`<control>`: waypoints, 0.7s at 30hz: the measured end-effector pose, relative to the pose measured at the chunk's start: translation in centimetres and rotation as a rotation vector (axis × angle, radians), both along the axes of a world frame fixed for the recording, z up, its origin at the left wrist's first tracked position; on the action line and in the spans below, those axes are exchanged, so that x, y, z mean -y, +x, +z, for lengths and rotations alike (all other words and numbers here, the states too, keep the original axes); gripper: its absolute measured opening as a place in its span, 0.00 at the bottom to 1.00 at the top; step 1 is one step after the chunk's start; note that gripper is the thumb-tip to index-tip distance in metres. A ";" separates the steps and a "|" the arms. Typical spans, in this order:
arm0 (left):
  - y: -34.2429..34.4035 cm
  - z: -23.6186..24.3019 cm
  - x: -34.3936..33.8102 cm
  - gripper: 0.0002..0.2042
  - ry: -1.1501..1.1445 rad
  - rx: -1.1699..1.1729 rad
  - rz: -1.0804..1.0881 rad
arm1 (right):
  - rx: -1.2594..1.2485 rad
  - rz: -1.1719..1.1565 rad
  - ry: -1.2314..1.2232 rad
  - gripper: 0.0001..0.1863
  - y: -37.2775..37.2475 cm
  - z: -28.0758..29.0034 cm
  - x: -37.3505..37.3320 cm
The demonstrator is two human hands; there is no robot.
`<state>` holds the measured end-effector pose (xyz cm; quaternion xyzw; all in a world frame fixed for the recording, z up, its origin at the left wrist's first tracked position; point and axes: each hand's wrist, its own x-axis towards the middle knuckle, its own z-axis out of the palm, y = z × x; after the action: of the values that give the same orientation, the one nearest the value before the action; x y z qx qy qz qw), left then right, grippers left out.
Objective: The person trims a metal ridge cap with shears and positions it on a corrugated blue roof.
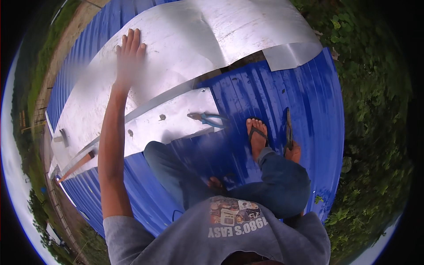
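My left hand (130, 51) lies with fingers stretched out on a large, dented silver metal sheet (176, 39); a lens smear blurs its wrist. My right hand (292, 151), mostly hidden behind my bent leg, is closed on a long, narrow dark object (288, 123) that I cannot make out, over the blue corrugated roofing (318, 106). Between my hands, blue-handled pliers (207, 118) lie on a smaller silver strip (150, 126), which has small dark bits on it.
My foot (257, 137) in a flip-flop rests on the blue roofing. At the lower left of the sheets lies a rust-brown strip (77, 167). Dense greenery (371, 154) lies beyond the roof's right edge, and a dirt path and fence (40, 110) run below on the left.
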<state>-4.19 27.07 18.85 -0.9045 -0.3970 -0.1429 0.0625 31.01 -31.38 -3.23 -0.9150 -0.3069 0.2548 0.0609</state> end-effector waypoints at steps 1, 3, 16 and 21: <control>0.3 -0.2 0.0 0.27 -0.015 0.022 0.001 | 0.030 -0.031 -0.132 0.28 0.3 -1.6 1.5; -0.6 0.1 0.0 0.27 -0.022 0.024 0.033 | 0.084 0.067 -0.148 0.28 -1.7 -4.2 0.6; -1.0 -0.2 -0.1 0.28 0.011 0.023 0.018 | 0.461 0.710 0.352 0.23 -12.0 -5.1 -13.7; -0.7 0.7 1.0 0.28 -0.085 0.012 0.083 | 0.465 0.735 0.136 0.26 -11.8 -5.0 -13.4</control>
<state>-4.92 26.07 19.55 -0.8881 -0.4404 -0.1284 0.0275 19.21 -17.98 -8.23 -0.7719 -0.6337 0.0258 -0.0443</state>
